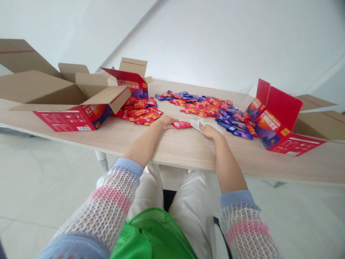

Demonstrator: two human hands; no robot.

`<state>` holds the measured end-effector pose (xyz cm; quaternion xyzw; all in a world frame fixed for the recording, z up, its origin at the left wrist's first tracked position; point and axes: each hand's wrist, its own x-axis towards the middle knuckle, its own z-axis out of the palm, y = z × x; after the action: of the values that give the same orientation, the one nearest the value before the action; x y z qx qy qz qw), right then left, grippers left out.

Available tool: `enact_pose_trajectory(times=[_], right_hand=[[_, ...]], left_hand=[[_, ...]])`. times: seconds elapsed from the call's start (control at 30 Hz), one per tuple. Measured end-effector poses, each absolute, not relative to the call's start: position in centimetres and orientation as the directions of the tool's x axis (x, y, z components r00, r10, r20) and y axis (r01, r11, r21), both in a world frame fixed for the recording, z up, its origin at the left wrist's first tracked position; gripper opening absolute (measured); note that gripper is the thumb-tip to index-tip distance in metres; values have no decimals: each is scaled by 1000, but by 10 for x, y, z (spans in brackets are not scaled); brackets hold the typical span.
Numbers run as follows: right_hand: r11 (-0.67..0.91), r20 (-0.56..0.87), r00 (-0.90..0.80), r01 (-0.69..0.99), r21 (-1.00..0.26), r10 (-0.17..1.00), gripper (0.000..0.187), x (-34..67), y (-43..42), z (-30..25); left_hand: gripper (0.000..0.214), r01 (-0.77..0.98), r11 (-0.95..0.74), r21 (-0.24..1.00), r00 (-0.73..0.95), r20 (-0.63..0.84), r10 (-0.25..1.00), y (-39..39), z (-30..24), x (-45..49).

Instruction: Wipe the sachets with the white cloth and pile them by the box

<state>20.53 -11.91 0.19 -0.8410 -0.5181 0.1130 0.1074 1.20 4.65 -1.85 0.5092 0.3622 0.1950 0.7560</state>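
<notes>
My left hand (167,122) grips the left end of a red sachet (182,124) that lies low over the front of the table. A white tissue (198,124) is pinched in my right hand (208,130), and its edge meets the right end of the sachet. Just left of my left hand is a heap of red sachets (138,112). Beyond both hands spreads another pile of red and orange sachets (206,105), with purple sachets (231,120) close to the right of the tissue.
On the light wooden table (178,151) stand a large open red carton (68,120) at left, a smaller open red box (132,88) behind it, and an open red box (277,126) at right. A white wall (229,43) rises behind the table.
</notes>
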Motion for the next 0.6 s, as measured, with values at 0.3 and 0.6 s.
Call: enact_pose_trajectory(times=[0.3,0.6], right_hand=[[-486,143,563,794,-364,814,81,213,-118,2],[55,226,20,945,-322,974,65,156,-104,-13]], left_hand=[[41,19,357,934,674,-276,686,41,-18,9],[38,-71,333,940,697,-192,691,47,-28,18]])
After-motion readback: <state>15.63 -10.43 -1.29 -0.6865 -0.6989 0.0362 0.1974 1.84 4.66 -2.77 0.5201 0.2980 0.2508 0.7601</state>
